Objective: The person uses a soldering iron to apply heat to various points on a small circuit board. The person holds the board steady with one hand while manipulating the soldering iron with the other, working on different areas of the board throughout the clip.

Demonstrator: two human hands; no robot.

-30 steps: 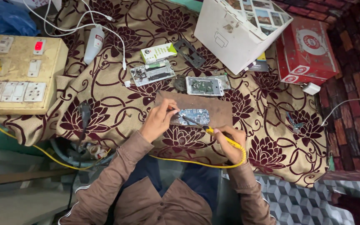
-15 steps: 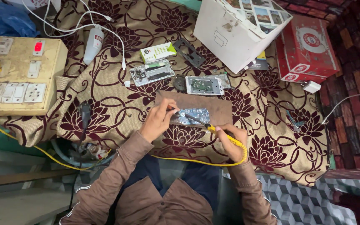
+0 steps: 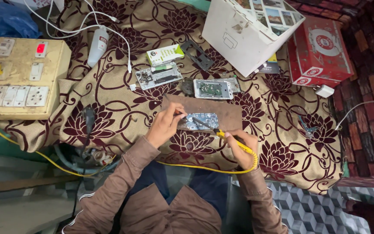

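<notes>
The left hand point(image 3: 166, 125) is pinching something thin between its fingertips, too small to make out, and is resting those fingertips at the left edge of an opened phone board point(image 3: 202, 121). The right hand point(image 3: 242, 145) is clenching around the yellow handle of a soldering iron point(image 3: 221, 135), whose dark tip is slanting up and left onto the board. The board is lying between the 2 hands on a brown wooden slab point(image 3: 221, 108), which is sitting on a maroon-flowered cloth point(image 3: 122, 108). A yellow cable point(image 3: 204, 169) is trailing from the iron's handle, looping below both wrists. Just beyond the slab, 2 more opened phones point(image 3: 213, 89) are lying side by side, with a small green and white box point(image 3: 165, 54) farther out. Well to the left of the left hand a cream switchboard point(image 3: 20, 80) is showing a lit red switch. Far beyond the right hand a white box point(image 3: 239, 37) is standing beside a red carton point(image 3: 319, 52).
</notes>
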